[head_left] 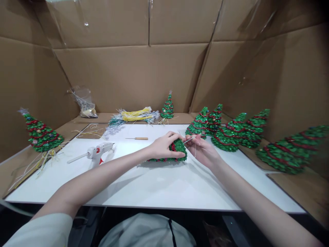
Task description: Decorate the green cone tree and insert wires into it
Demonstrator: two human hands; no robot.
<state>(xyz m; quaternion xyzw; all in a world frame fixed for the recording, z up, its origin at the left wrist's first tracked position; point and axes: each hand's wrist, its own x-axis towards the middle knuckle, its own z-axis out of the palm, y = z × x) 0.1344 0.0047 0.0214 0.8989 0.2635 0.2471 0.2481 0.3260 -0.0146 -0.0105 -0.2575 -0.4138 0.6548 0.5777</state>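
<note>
A small green Christmas tree (181,148) with red garland lies on its side on the white table, its wide end toward the right. My left hand (166,145) is wrapped over it from above, thumb along the near side and fingertips at the right end. At that same end, my right hand (203,149) pinches a thin white wire (194,151). The wire runs from the tree's end to my right fingertips, and part of it hangs down. My left palm and forearm cover much of the tree.
A white glue gun (99,150) and a wooden-handled awl (141,138) lie left of my hands. Bundled wires (136,115) and a small tree (168,108) are at the back. Several trees (228,133) stand right; another tree (41,133) is left. Cardboard walls (123,75) enclose the table.
</note>
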